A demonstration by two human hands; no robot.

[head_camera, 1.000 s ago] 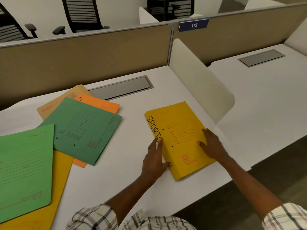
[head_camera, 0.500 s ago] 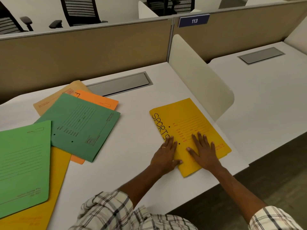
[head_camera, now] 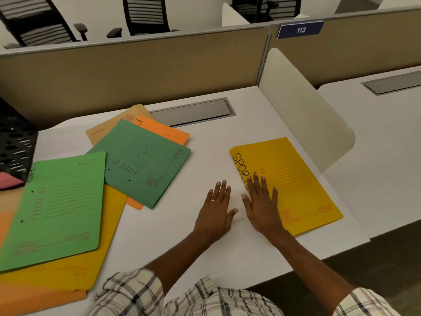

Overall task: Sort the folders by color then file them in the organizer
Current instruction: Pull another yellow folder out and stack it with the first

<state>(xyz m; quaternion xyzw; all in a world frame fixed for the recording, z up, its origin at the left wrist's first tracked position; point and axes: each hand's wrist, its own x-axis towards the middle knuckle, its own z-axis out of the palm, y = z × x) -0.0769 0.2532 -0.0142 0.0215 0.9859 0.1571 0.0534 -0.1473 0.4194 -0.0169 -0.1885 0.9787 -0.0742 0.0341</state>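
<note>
A yellow folder marked SPORTS point(head_camera: 293, 176) lies flat at the right of the white desk point(head_camera: 211, 147). My right hand point(head_camera: 262, 206) lies flat with straight fingers over its left edge. My left hand point(head_camera: 215, 210) is flat on the bare desk just left of the folder, not touching it. To the left lies a loose spread: a dark green folder point(head_camera: 141, 163), a light green folder point(head_camera: 57, 208), an orange folder point(head_camera: 164, 131), a tan folder point(head_camera: 109, 128) and a yellow folder point(head_camera: 75, 270) underneath. A black mesh organizer point(head_camera: 16, 147) stands at the far left edge.
A cream divider panel point(head_camera: 303, 115) rises just right of the SPORTS folder. A grey cable hatch point(head_camera: 193, 112) sits at the back of the desk. A tan partition wall point(head_camera: 136, 71) closes the far side. Something pink point(head_camera: 8, 182) shows in the organizer's base.
Both hands have slid leftward off the SPORTS folder's middle; the left hand now lies on bare desk. The folder stays flat by the divider. The view has panned left, revealing the organizer.
</note>
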